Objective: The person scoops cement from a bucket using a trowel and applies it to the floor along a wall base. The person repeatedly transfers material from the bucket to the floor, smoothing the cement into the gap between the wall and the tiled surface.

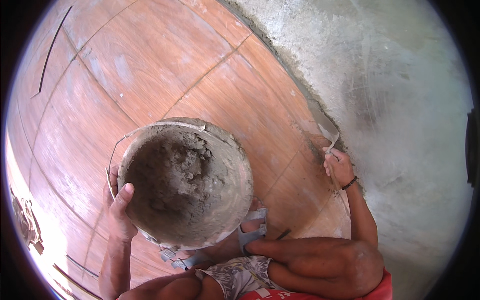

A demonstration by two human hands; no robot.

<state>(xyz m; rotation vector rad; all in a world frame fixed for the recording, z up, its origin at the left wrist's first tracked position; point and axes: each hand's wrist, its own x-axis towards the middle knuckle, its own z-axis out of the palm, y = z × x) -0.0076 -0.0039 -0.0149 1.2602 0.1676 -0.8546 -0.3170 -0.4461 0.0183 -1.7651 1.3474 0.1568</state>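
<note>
A round bucket point(239, 165) of wet grey mortar point(187, 172) tilts toward me in front of my feet, its wire handle point(114, 147) lying along the left and far rim. My left hand point(120, 207) grips the bucket's left side, thumb over the rim and the other fingers mostly hidden behind the wall. Off to the right, my right hand point(339, 167) is closed around the handle of a trowel point(328, 131). The trowel's blade lies at the edge where the brown wood-look tiles point(260, 100) meet the concrete, over a dark line of mortar.
Rough grey concrete point(400, 100) spreads along the right. A thin dark strip point(54, 50) lies on the tiles at the far left, and more strips point(75, 280) lie near the lower left. My sandalled foot point(252, 227) rests just beside the bucket.
</note>
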